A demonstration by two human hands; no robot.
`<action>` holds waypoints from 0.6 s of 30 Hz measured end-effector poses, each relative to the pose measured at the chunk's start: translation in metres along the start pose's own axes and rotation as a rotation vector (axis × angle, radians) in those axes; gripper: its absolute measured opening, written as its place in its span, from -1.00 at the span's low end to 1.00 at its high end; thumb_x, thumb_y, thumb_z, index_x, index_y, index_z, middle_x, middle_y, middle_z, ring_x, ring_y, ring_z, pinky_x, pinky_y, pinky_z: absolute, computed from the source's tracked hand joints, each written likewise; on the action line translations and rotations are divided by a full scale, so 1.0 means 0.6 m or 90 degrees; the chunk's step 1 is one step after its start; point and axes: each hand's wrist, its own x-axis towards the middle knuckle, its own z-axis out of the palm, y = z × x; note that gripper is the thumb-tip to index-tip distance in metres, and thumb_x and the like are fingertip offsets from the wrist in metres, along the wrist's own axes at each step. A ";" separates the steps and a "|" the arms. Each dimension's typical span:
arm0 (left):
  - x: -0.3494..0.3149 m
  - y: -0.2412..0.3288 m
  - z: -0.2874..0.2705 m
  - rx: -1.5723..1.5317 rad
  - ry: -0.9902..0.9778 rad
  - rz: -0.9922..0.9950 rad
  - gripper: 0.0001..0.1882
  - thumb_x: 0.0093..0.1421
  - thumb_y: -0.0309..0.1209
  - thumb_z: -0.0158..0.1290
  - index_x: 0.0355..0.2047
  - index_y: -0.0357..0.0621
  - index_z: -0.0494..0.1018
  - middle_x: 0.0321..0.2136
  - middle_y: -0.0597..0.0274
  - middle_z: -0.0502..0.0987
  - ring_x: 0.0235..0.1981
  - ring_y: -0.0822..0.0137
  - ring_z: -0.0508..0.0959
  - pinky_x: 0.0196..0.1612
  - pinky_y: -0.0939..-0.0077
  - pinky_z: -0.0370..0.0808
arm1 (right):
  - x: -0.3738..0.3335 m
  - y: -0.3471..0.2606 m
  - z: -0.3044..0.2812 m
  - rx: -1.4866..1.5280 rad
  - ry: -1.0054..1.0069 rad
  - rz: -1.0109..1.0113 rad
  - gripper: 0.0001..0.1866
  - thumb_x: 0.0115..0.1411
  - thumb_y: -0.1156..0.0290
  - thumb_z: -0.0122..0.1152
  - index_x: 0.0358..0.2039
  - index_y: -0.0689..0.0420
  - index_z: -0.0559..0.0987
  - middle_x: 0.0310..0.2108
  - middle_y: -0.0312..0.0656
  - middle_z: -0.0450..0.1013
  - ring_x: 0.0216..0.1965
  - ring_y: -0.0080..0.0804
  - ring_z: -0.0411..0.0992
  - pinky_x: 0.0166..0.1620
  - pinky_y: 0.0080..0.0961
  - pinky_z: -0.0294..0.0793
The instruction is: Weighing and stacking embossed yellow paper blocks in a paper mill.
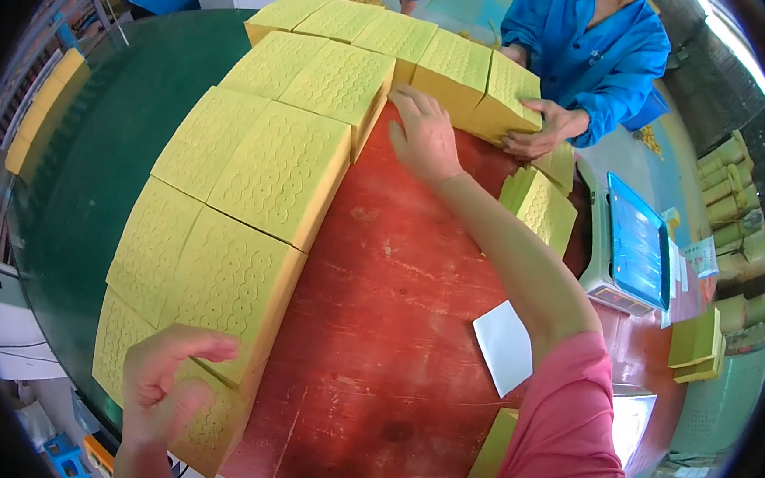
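Note:
Several blocks of stacked yellow paper (281, 176), embossed with wavy lines and small round marks, stand side by side in a curved double row. My right hand (424, 136) reaches forward with fingers stretched, the fingertips against the inner side of a far yellow block (344, 79). Over the nearest block (209, 421) is my left hand (168, 375), its index finger and thumb apart with nothing between them. Whether it touches the paper I cannot tell. Opposite me, a person in a blue jacket (586, 59) has both hands about a block (512, 89) at the row's far right end.
The blocks stand along the border of a red tabletop (368, 326) and a green surface (77, 220). To the right are a small yellow stack (546, 210), a scale with a blue tray (637, 237) and a white sheet (503, 347). More yellow paper (492, 447) lies by my right sleeve.

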 end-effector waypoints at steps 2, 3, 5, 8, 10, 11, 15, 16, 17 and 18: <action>-0.020 -0.006 -0.005 -0.013 0.100 -0.013 -0.57 0.01 -0.49 0.07 -0.06 -0.34 0.53 -0.18 -0.03 0.62 -0.15 0.16 0.61 -0.02 0.34 0.50 | -0.023 -0.003 -0.012 0.008 -0.007 -0.020 -0.64 0.10 0.51 0.14 -0.04 0.17 0.50 0.05 -0.06 0.43 0.09 -0.08 0.37 0.09 -0.15 0.36; -0.032 -0.010 -0.012 -0.014 0.101 -0.011 -0.57 0.01 -0.49 0.07 -0.06 -0.34 0.53 -0.18 -0.03 0.62 -0.15 0.16 0.61 -0.02 0.34 0.50 | -0.036 -0.004 -0.022 0.016 -0.013 -0.037 -0.65 0.09 0.53 0.14 -0.05 0.17 0.50 0.01 -0.04 0.44 0.05 -0.06 0.40 0.05 -0.14 0.39; -0.074 -0.014 -0.033 0.223 0.175 0.031 -0.61 0.05 -0.53 0.05 -0.07 -0.35 0.51 -0.14 -0.07 0.60 -0.09 0.06 0.59 0.03 0.27 0.49 | -0.057 -0.040 -0.043 0.071 -0.052 -0.035 -0.64 0.10 0.53 0.16 -0.05 0.17 0.50 0.00 -0.03 0.46 0.03 -0.03 0.41 0.03 -0.15 0.41; -0.124 -0.029 -0.048 0.526 0.262 0.045 -0.62 0.07 -0.59 0.04 -0.06 -0.36 0.49 -0.06 -0.14 0.55 -0.01 -0.06 0.55 0.10 0.20 0.46 | -0.105 -0.134 -0.085 0.182 -0.149 -0.100 -0.67 0.07 0.57 0.16 -0.10 0.16 0.53 -0.09 -0.03 0.51 -0.06 -0.02 0.47 -0.07 -0.21 0.49; -0.159 -0.048 -0.063 0.565 0.265 0.024 -0.52 0.07 -0.61 0.07 0.06 -0.34 0.43 0.14 -0.16 0.41 0.16 -0.13 0.43 0.21 0.17 0.37 | -0.150 -0.208 -0.136 0.275 -0.231 -0.200 -0.76 0.06 0.56 0.17 -0.21 0.15 0.54 -0.22 -0.08 0.52 -0.15 -0.07 0.49 -0.12 -0.21 0.49; -0.181 -0.060 -0.068 0.576 0.284 0.000 -0.49 0.08 -0.57 0.08 0.10 -0.33 0.40 0.20 -0.15 0.36 0.22 -0.13 0.38 0.24 0.17 0.34 | -0.159 -0.258 -0.164 0.303 -0.239 -0.208 -0.76 0.06 0.56 0.17 -0.21 0.15 0.54 -0.22 -0.08 0.52 -0.15 -0.07 0.49 -0.12 -0.21 0.49; -0.227 -0.089 -0.068 0.572 0.290 0.010 -0.43 0.11 -0.46 0.05 0.18 -0.29 0.34 0.31 -0.09 0.24 0.32 -0.07 0.25 0.34 0.20 0.18 | -0.193 -0.401 -0.264 0.316 -0.511 -0.368 -0.95 0.06 0.46 0.13 -0.42 0.10 0.49 -0.35 -0.15 0.47 -0.24 -0.14 0.48 -0.18 -0.21 0.49; -0.239 -0.092 -0.070 0.584 0.292 0.016 -0.43 0.11 -0.46 0.06 0.18 -0.29 0.34 0.29 -0.09 0.26 0.32 -0.06 0.25 0.34 0.20 0.18 | -0.199 -0.428 -0.271 0.300 -0.553 -0.382 -0.96 0.08 0.43 0.13 -0.46 0.09 0.48 -0.37 -0.16 0.47 -0.25 -0.16 0.48 -0.18 -0.20 0.50; -0.252 -0.097 -0.071 0.595 0.296 0.021 -0.43 0.12 -0.45 0.06 0.18 -0.28 0.34 0.28 -0.10 0.27 0.32 -0.06 0.26 0.35 0.19 0.17 | -0.201 -0.455 -0.270 0.318 -0.553 -0.395 -0.96 0.08 0.43 0.13 -0.46 0.09 0.48 -0.37 -0.16 0.47 -0.25 -0.16 0.48 -0.18 -0.20 0.50; -0.249 -0.101 -0.066 0.596 0.300 0.020 -0.43 0.12 -0.45 0.06 0.18 -0.28 0.34 0.28 -0.10 0.27 0.32 -0.06 0.26 0.35 0.19 0.17 | -0.199 -0.477 -0.274 0.285 -0.562 -0.339 -0.93 0.10 0.40 0.13 -0.46 0.11 0.50 -0.37 -0.14 0.48 -0.25 -0.13 0.49 -0.18 -0.18 0.50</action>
